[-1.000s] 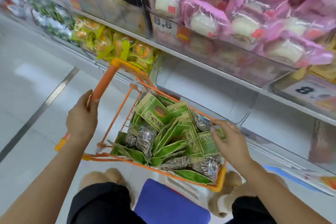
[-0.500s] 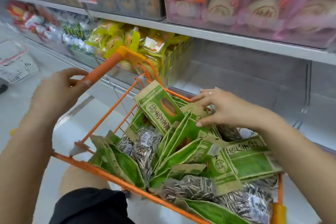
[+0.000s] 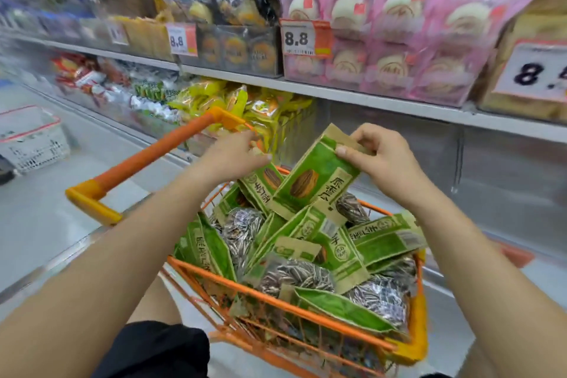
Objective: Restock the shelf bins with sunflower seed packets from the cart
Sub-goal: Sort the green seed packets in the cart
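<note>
The right hand (image 3: 385,159) has its fingers (image 3: 342,150) curled and thumb pinching the brown top flap of a green sunflower seed packet (image 3: 313,184), lifting it clear above the pile. The packet's long axis slants from the flap at upper right down to its lower left corner, which hangs just over the other packets. The left hand (image 3: 236,153) is just beside it, fingers bent down onto the top of a second packet (image 3: 260,186) standing at the far side of the cart (image 3: 276,301); whether it actually grips that one I cannot tell (blur hides the fingertips). The remaining packets (image 3: 331,258) lie heaped in the orange basket. The open stretch of lower shelf (image 3: 460,169) lies ahead and to the right, nearer the right hand, so the lifted packet probably travels that way.
</note>
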The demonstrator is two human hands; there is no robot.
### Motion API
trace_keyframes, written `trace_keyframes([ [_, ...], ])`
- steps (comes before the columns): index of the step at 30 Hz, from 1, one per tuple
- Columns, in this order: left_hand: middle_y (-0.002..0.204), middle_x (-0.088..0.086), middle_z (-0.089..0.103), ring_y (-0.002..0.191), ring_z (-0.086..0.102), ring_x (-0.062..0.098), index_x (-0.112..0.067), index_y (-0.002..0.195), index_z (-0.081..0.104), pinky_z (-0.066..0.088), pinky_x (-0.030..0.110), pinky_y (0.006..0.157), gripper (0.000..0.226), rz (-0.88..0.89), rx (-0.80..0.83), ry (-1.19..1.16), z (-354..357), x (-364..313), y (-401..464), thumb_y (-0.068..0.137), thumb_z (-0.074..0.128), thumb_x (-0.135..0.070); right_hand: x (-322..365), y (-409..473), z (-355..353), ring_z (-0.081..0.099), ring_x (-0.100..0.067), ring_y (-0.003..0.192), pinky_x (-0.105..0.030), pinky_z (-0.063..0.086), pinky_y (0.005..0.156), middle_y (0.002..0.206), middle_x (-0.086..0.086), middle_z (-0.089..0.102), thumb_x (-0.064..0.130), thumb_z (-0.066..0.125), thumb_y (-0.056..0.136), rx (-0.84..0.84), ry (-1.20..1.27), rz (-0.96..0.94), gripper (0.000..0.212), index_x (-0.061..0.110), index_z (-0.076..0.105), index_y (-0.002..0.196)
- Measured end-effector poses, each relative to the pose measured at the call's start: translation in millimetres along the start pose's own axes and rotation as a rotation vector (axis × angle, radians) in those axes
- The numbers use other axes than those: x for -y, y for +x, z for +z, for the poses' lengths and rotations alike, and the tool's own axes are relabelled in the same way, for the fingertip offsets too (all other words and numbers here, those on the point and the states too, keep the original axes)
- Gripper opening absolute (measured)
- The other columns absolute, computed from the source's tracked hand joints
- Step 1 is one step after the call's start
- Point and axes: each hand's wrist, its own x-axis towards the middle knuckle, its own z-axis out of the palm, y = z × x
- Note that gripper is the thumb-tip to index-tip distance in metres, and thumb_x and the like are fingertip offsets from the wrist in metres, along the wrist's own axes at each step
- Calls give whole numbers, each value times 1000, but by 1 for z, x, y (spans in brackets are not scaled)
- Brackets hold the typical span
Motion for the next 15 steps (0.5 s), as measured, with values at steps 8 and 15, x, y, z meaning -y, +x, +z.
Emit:
trace_keyframes([
  [8, 137, 16, 50, 124, 49, 33, -6, 140, 38, 42, 39, 98, 79, -123, 67, -16, 10, 4, 24, 81, 67, -51, -11, -20, -15, 62, -12, 64, -31, 51, 60, 69, 0, 66, 22, 67, 88, -339, 55, 117, 17, 18, 58, 74],
  [15, 84, 12, 70, 67, 67, 22, -3, 99, 66, 55, 27, 56, 32, -236, 250, -482, -6, 10, 33, 76, 80, -21, -16, -24, -25, 65, -6, 58, -21, 50, 52, 66, -4, 65, 19, 67, 88, -502, 242, 229, 14, 15, 59, 77],
])
